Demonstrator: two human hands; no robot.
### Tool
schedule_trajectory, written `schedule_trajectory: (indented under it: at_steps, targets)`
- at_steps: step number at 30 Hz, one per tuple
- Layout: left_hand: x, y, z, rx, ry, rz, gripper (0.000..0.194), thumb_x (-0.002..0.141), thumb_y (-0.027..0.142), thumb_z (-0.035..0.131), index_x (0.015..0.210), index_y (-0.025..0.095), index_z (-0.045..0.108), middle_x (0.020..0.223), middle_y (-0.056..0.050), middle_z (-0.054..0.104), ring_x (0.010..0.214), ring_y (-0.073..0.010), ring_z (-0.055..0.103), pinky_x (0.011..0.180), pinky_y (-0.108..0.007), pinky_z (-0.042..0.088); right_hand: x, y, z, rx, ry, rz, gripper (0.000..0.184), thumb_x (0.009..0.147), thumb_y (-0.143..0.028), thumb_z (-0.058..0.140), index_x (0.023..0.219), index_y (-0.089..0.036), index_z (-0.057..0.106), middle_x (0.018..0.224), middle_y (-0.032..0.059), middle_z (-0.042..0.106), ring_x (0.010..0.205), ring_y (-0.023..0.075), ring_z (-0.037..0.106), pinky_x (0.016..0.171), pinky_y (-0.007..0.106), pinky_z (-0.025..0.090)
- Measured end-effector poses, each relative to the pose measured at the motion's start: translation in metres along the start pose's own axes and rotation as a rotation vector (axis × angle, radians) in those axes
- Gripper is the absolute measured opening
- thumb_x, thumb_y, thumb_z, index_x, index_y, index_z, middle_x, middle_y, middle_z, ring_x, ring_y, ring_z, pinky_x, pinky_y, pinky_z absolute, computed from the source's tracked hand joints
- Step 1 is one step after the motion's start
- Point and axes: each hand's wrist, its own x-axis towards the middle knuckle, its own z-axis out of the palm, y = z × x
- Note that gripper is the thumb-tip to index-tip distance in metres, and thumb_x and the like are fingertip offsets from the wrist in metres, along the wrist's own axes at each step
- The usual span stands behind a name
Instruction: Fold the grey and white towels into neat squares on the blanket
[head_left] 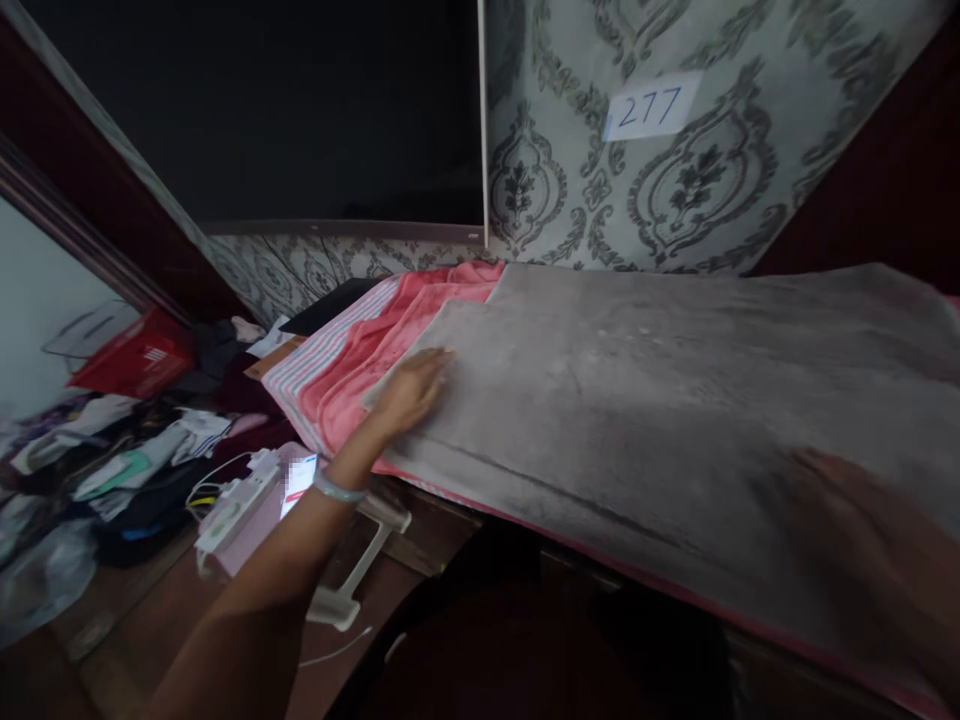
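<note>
A grey cloth [600,400], soft-looking like a towel or small blanket, is spread wide over a raised surface. Under its left end shows a pink and red cloth [397,320] with a striped border. My left hand [416,387] rests palm down near the grey cloth's left edge, fingers stretched over it and slightly blurred. A light bracelet [337,487] circles that wrist. At the right, my right hand [877,530] lies over the grey cloth, smeared by motion, its fingers appearing extended. Neither hand shows anything gripped.
A large dark screen [300,110] stands behind, beside patterned wallpaper with a paper label [654,106] reading 277. On the left are a heap of clothes [150,460], a red basket [139,355], a white power strip [238,500] and a lit phone [298,482].
</note>
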Motion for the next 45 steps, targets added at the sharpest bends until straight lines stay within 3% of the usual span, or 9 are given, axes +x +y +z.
schedule_trajectory:
  at_steps: [3, 8, 13, 23, 27, 29, 36, 39, 45]
  targets:
    - [0.028, 0.043, 0.032, 0.029, -0.183, 0.047, 0.062, 0.099, 0.045, 0.044, 0.156, 0.024, 0.035, 0.166, -0.010, 0.028, 0.153, -0.0297, 0.024, 0.123, -0.055, 0.025, 0.035, -0.019, 0.014, 0.065, -0.071, -0.122, 0.072, 0.100, -0.054, 0.017, 0.144, -0.010, 0.053, 0.152, 0.0212, 0.046, 0.147, 0.0332, 0.034, 0.117, 0.054, 0.034]
    - [0.028, 0.060, 0.065, 0.098, -0.344, -0.006, 0.062, 0.100, 0.054, 0.039, 0.157, 0.032, 0.032, 0.168, -0.005, 0.023, 0.155, -0.0313, 0.016, 0.124, -0.060, 0.018, 0.035, -0.033, 0.048, -0.022, -0.207, -0.119, 0.069, 0.097, -0.059, 0.023, 0.153, -0.025, 0.044, 0.159, 0.0097, 0.040, 0.147, 0.0371, 0.033, 0.111, 0.064, 0.036]
    - [0.018, 0.030, 0.058, 0.142, -0.312, -0.071, 0.066, 0.098, 0.059, 0.040, 0.157, 0.029, 0.034, 0.167, -0.011, 0.023, 0.154, -0.0346, 0.019, 0.121, -0.062, 0.021, 0.026, -0.027, 0.056, -0.037, -0.204, -0.125, 0.069, 0.096, -0.061, 0.025, 0.154, -0.027, 0.043, 0.160, 0.0078, 0.039, 0.147, 0.0365, 0.032, 0.113, 0.062, 0.034]
    - [-0.014, -0.043, 0.020, 0.334, -0.233, -0.502, 0.069, 0.095, 0.063, 0.041, 0.145, 0.017, 0.050, 0.154, -0.023, 0.044, 0.145, -0.0425, 0.038, 0.112, -0.069, 0.031, 0.025, -0.025, 0.058, -0.008, -0.183, -0.126, 0.070, 0.095, -0.061, 0.025, 0.154, -0.027, 0.042, 0.160, 0.0080, 0.039, 0.147, 0.0366, 0.033, 0.112, 0.063, 0.034]
    - [0.025, -0.033, 0.026, 0.319, -0.125, -0.340, 0.064, 0.095, 0.057, 0.045, 0.143, 0.015, 0.050, 0.158, -0.024, 0.039, 0.148, -0.0421, 0.031, 0.116, -0.071, 0.023, 0.035, -0.027, 0.055, -0.013, -0.215, -0.101, 0.067, 0.096, -0.061, 0.028, 0.150, -0.026, 0.048, 0.156, 0.0101, 0.045, 0.143, 0.0384, 0.039, 0.109, 0.064, 0.037]
    - [0.061, -0.014, 0.036, 0.226, -0.185, -0.226, 0.065, 0.096, 0.054, 0.043, 0.150, 0.018, 0.042, 0.163, -0.019, 0.030, 0.152, -0.0371, 0.025, 0.119, -0.065, 0.021, 0.052, -0.041, 0.050, -0.001, -0.237, -0.096, 0.063, 0.097, -0.057, 0.029, 0.145, -0.024, 0.053, 0.151, 0.0124, 0.051, 0.139, 0.0380, 0.044, 0.108, 0.062, 0.039]
    - [0.173, 0.053, 0.075, 0.078, -0.295, -0.160, 0.067, 0.100, 0.050, 0.036, 0.158, 0.018, 0.028, 0.168, -0.014, 0.018, 0.156, -0.0297, 0.016, 0.124, -0.057, 0.016, 0.129, -0.158, 0.049, 0.149, -0.334, -0.312, 0.060, 0.101, -0.053, 0.037, 0.156, -0.028, 0.040, 0.164, 0.0096, 0.031, 0.151, 0.0360, 0.024, 0.117, 0.061, 0.026]
    - [0.180, 0.048, 0.089, 0.104, -0.270, -0.191, 0.065, 0.100, 0.048, 0.034, 0.157, 0.017, 0.031, 0.166, -0.015, 0.023, 0.155, -0.0305, 0.019, 0.123, -0.059, 0.016, 0.132, -0.186, 0.061, 0.215, -0.459, -0.465, 0.064, 0.100, -0.056, 0.042, 0.158, -0.030, 0.035, 0.167, 0.0073, 0.020, 0.154, 0.0345, 0.012, 0.120, 0.062, 0.017]
    - [0.167, 0.028, 0.109, 0.142, -0.229, -0.231, 0.063, 0.100, 0.052, 0.029, 0.155, 0.022, 0.038, 0.165, -0.012, 0.028, 0.154, -0.0298, 0.022, 0.123, -0.060, 0.017, 0.125, -0.185, 0.069, 0.256, -0.529, -0.485, 0.065, 0.100, -0.056, 0.044, 0.159, -0.031, 0.032, 0.168, 0.0060, 0.016, 0.155, 0.0326, 0.006, 0.121, 0.063, 0.011]
